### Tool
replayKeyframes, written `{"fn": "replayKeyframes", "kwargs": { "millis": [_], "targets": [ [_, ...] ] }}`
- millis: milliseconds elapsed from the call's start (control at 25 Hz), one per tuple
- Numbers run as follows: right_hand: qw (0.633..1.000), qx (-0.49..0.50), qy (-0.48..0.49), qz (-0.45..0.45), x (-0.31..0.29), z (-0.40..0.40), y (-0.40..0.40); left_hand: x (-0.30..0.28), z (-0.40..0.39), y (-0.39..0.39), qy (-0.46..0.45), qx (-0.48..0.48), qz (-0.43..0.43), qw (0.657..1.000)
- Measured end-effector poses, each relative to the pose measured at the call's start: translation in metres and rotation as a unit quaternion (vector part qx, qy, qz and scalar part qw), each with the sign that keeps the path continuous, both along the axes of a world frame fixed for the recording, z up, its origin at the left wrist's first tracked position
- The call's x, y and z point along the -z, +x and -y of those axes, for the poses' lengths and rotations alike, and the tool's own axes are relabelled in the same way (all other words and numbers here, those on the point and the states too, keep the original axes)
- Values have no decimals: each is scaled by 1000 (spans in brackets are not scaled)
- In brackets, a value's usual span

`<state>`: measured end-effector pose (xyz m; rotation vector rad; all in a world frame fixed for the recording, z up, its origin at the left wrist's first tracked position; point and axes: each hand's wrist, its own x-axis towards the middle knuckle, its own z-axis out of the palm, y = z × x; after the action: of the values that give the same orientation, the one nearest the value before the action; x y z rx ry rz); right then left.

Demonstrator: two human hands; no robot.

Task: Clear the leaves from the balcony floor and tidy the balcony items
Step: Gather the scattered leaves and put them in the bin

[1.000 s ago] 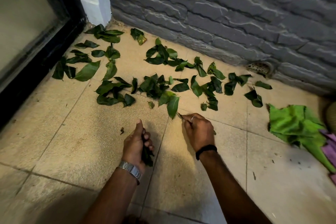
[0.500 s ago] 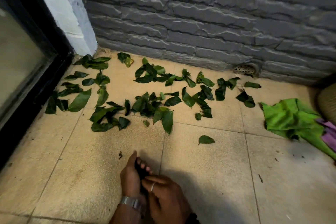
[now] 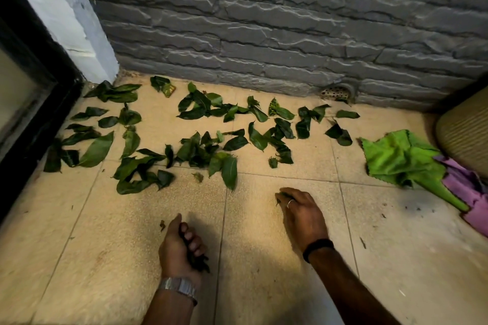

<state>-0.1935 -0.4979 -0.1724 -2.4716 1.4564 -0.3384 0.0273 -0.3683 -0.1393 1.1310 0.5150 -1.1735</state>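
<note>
Left hand (image 3: 182, 248) gripping a bunch of leaves (image 3: 196, 261), right hand (image 3: 301, 212) pinching a leaf (image 3: 284, 196) on the tiled floor (image 3: 105, 245), loose leaves (image 3: 195, 150) scattered below a grey wall (image 3: 264, 21), green cloth (image 3: 401, 158) at right

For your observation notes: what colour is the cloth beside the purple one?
Bright green cloth, clearest in the head view.

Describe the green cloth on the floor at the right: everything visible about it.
The green cloth is bright green fabric with a zigzag-cut edge, lying crumpled on the tiled floor at the right. One corner is drawn into a narrow point toward the camera. It overlaps a purple cloth beside it. Neither hand touches it.
</note>
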Motion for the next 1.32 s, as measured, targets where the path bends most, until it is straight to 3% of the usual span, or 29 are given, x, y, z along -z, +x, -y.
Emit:
{"fn": "replayKeyframes", "kwargs": {
  "millis": [160, 320, 400, 480, 560, 640, 800, 920, 1080, 1200, 1320],
  "targets": [
    [987, 31, 44, 154, -14, -7, 20, 4, 4, -8, 16, 36, 33, 999],
    [953, -61, 87, 284, -42, -69, 91, 4, 2, -6, 22, 36, 26, 999],
    [952, -112, 100, 267, -47, -95, 124, 0, 0, 3, 9, 24, 30, 999],
    [951, -182, 98, 230, -45, -109, 149, -4, -8, 18, 52, -14, 79, 995],
    [928, -259, 182, 196, -50, -114, 169, -4, -21, 36, 155, -69, 190, 967],
    [899, -316, 242, 185, -58, -111, 184, -8, -34, 53, 197, -127, 251, 939],
    [932, -265, 161, 186, -57, -71, 229, -22, -52, 83, 209, -193, 217, 934],
    [958, -268, 64, 75, -36, -39, 270, -21, -70, 100, 205, -203, 186, 939],
    [953, -290, -38, -76, -5, -33, 289, -20, -88, 103, 195, -193, 169, 947],
    [962, -258, -75, -42, -3, -38, 285, -20, -91, 104, 172, -187, 167, 953],
    [968, -249, -4, 40, -16, -58, 269, -19, -90, 102, 147, -186, 150, 960]
  ]
}}
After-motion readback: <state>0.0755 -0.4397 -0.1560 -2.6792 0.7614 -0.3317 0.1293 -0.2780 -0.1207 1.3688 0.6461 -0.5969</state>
